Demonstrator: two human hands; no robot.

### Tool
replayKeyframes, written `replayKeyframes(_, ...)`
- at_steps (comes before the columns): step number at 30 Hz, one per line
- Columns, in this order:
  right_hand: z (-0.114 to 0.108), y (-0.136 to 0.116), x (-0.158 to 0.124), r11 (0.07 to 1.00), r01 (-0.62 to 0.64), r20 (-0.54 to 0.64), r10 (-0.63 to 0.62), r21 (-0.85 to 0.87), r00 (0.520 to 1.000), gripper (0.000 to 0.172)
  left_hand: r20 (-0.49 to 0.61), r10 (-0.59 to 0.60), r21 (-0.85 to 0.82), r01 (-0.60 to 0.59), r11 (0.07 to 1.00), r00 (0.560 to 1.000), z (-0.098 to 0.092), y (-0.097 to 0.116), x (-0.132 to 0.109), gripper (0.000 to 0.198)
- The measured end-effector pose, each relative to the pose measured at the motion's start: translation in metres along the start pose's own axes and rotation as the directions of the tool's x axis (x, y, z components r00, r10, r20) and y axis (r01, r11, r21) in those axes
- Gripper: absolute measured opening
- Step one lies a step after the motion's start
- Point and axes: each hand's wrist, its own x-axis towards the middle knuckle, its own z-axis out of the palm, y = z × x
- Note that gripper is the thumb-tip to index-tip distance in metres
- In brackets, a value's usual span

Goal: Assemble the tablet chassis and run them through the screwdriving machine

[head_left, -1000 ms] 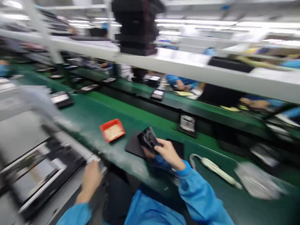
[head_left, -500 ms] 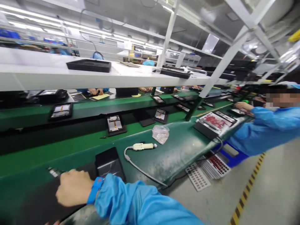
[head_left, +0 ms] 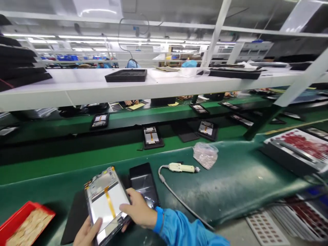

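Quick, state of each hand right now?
Left hand: closed on the tablet, at its near-left edge.
Right hand: closed on the same tablet, at its right edge, thumb on top.

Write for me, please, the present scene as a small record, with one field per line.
Left hand: grips the device at its near left side, thumb on top
Right hand: grips its right side
Device: open, inner parts facing up, orange strip across the middle
Pad: black, on the bench, partly hidden by the device
Panel: glossy black, right of the device
Bin: red, at left, with small pale pieces
Corded tool: lying on the bench
Bag: clear plastic, beyond the tool
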Motion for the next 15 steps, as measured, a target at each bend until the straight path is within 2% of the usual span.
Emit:
replayKeyframes(2, -0.021, -0.012, -0.001, 0.995, 0.022, -0.084, -0.014, 0.1, 0.996, 0.058, 0.026, 0.011, -0.058, -0.009, 0.998, 1.0, 0.011, 0.003, 0.011, 0.08)
replayKeyframes(4, -0.063, -0.041, -0.002, 0.998, 0.068, -0.211, -0.065, 0.006, 0.975, 0.047, -0.03, 0.113, 0.011, -0.113, 0.994, 0.993, 0.013, 0.001, 0.021, 0.086)
replayKeyframes(6, -0.123, -0.079, -0.005, 0.987, 0.081, -0.41, -0.133, -0.142, 0.902, 0.044, -0.118, 0.219, 0.222, -0.189, 0.956, 0.969, 0.004, -0.006, 0.028, 0.084)
replayKeyframes(8, -0.192, -0.119, -0.009, 0.975, 0.077, -0.538, -0.182, -0.211, 0.823, 0.038, -0.16, 0.26, 0.384, -0.182, 0.905, 0.952, -0.009, -0.018, 0.033, 0.079)
replayKeyframes(11, -0.286, -0.175, -0.011, 0.948, -0.008, -0.715, -0.234, -0.318, 0.659, 0.029, -0.146, 0.273, 0.458, -0.18, 0.87, 0.951, -0.025, -0.038, 0.038, 0.073)
replayKeyframes(13, -0.333, -0.206, -0.01, 0.921, -0.107, -0.775, -0.247, -0.374, 0.582, 0.031, -0.132, 0.302, 0.487, -0.204, 0.849, 0.944, -0.03, -0.048, 0.041, 0.07)
replayKeyframes(15, -0.365, -0.227, -0.006, 0.876, -0.21, -0.813, -0.28, -0.434, 0.512, 0.035, -0.114, 0.341, 0.529, -0.233, 0.816, 0.933, -0.031, -0.055, 0.044, 0.067)
